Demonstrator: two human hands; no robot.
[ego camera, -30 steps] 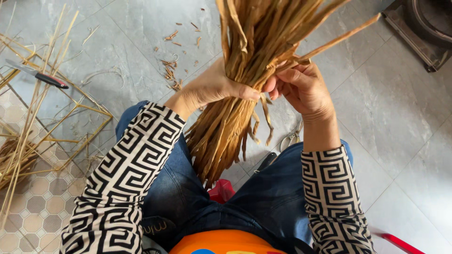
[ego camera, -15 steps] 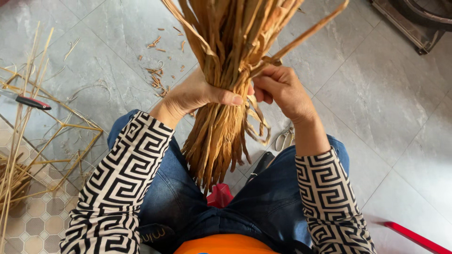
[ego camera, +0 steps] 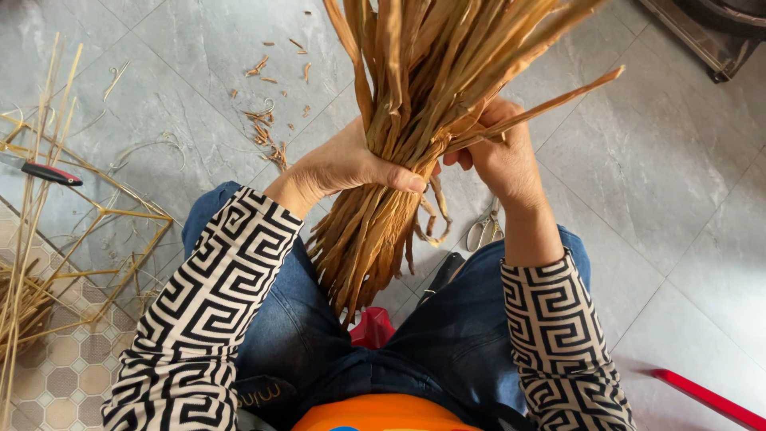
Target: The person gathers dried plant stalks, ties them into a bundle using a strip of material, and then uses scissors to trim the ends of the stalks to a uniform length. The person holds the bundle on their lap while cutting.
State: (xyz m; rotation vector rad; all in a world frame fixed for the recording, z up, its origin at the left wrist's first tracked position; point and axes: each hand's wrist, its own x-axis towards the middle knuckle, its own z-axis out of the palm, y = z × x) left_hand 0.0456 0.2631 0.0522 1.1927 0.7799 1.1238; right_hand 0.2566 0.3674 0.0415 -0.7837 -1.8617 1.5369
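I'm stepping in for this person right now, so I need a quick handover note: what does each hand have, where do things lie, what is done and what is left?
Left hand: clamped round the waist of the bundle of dried strips, over the lap.
Right hand: at the same spot, pinching one loose strip that juts out to the right.
Scissors lie on the floor by the right knee.
Done: strips gathered.
Left: no tie visible round the bundle.

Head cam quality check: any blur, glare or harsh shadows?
Head view: sharp on both hands and the bundle; even daylight, soft shadows; faint sheen on the floor tiles, no blown glare; slight wide-angle stretch at the edges.
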